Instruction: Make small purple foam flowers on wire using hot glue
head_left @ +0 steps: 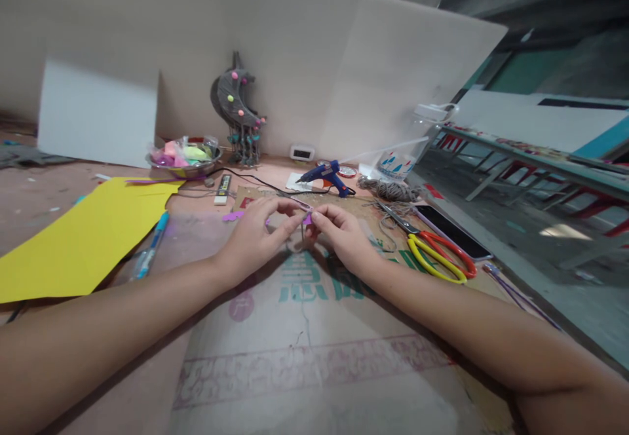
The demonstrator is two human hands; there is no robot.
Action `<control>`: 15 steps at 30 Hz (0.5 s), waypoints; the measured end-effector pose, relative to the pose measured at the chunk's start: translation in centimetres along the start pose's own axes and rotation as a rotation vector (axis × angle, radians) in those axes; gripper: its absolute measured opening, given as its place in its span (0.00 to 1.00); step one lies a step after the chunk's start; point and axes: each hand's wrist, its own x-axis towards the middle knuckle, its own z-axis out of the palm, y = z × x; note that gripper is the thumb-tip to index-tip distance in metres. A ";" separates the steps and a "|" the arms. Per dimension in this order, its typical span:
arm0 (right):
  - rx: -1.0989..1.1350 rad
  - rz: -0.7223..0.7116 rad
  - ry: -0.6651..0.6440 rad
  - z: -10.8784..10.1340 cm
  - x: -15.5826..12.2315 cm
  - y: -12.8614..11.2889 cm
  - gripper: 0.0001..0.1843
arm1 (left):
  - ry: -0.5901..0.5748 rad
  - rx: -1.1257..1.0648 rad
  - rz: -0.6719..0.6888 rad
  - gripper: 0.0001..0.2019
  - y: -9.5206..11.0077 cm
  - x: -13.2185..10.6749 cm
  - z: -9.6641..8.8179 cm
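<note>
Both hands meet over a sheet of printed cardboard (304, 330) on the table. My left hand (258, 228) is closed in a pinch, fingertips on a small purple piece (307, 219) held between the two hands. My right hand (341, 232) pinches the same piece from the right side. A thin strip or wire seems to run from the piece toward the left fingers, but it is too small to name. Another small purple cut-out (232, 215) lies on the cardboard just left of my left hand.
Red and yellow scissors (437, 251) and a dark phone (452, 230) lie to the right, twine (393, 190) and a blue glue gun (327, 176) behind. A yellow paper sheet (78, 242) and a blue pen (152, 245) lie left. A bowl (184, 160) and a moon ornament (238, 111) stand at the back.
</note>
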 end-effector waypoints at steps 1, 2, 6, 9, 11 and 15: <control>0.006 0.001 -0.003 0.0 0.0 0.0 0.11 | 0.019 -0.031 -0.033 0.11 -0.1 0.0 0.0; 0.010 -0.001 -0.005 0.1 0.0 0.0 0.11 | 0.032 -0.060 -0.069 0.11 -0.2 0.0 0.0; 0.013 -0.014 -0.003 0.1 0.0 0.0 0.11 | 0.046 -0.110 -0.164 0.10 -0.9 0.3 0.0; 0.022 -0.010 -0.011 0.1 0.0 0.0 0.11 | 0.042 -0.118 -0.197 0.11 -1.2 0.4 -0.1; 0.027 -0.010 -0.017 0.1 0.0 0.0 0.12 | 0.026 -0.127 -0.214 0.14 -1.1 0.4 -0.1; 0.027 -0.029 -0.040 0.1 -0.1 -0.1 0.11 | -0.006 -0.110 -0.224 0.16 -0.9 0.3 -0.1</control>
